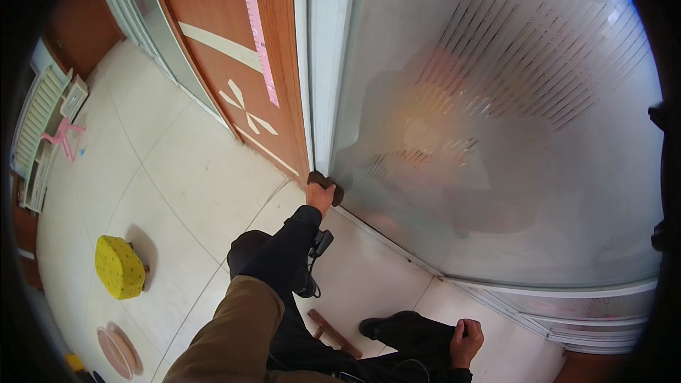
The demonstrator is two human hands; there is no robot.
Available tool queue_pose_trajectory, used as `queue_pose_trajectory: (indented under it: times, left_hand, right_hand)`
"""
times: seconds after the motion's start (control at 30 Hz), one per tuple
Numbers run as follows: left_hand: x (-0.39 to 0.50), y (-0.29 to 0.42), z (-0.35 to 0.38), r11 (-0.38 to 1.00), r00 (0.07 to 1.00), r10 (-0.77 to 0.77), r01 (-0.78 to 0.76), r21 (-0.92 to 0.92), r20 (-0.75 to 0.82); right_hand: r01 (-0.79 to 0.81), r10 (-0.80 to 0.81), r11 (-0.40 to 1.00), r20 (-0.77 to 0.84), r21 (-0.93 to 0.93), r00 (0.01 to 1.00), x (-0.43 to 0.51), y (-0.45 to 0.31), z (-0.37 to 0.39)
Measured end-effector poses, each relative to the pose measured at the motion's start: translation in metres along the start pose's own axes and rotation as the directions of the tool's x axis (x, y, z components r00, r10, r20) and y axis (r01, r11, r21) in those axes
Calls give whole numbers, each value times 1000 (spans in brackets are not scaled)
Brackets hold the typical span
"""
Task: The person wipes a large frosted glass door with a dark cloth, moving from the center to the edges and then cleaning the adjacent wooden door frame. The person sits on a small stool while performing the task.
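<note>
My left hand (321,198) reaches forward and grips a dark brown cloth or sponge (334,194), pressed at the bottom of the white door frame (323,117). The frame stands between a brown wooden panel (287,69) and a large frosted glass pane (415,213). On the right, my right hand (467,338) rests near my right knee with its fingers curled; whether it holds anything is not visible. A dark cable and a small black device (321,243) are at my left forearm.
A yellow stool (119,267) and a pink basin (116,354) stand on the tiled floor to the left. Part of a wooden stool (335,332) shows between my legs. Farther off are a pink plastic object (64,137) and a white slatted piece of furniture (40,127).
</note>
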State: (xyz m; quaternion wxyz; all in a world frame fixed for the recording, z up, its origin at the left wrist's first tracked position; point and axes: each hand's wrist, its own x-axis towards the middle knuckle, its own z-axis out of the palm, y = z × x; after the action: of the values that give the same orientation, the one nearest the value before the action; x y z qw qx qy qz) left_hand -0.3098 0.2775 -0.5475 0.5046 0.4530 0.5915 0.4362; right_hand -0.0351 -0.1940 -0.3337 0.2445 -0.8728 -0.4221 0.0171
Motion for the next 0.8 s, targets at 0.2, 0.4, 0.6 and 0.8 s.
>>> queue_pose_trajectory:
  times: [0.2, 0.4, 0.6, 0.8]
  left_hand:
    - [-5, 21, -4, 967, 965, -233, 243, -71, 121]
    - [-25, 88, -22, 966, 984, 171, -176, 187, 45]
    - [-41, 201, -63, 688, 726, 687, -656, 311, 11]
    - [-46, 348, -90, 580, 591, 806, -780, 236, -27]
  right_hand:
    - [-40, 40, 999, -1, 28, 999, 0, -3, 0]
    - [-5, 6, 1000, -34, 8, 999, -3, -4, -1]
    - [-23, 26, 998, -54, 58, 998, -6, -9, -2]
    - [2, 3, 998, -70, 68, 998, -7, -10, -4]
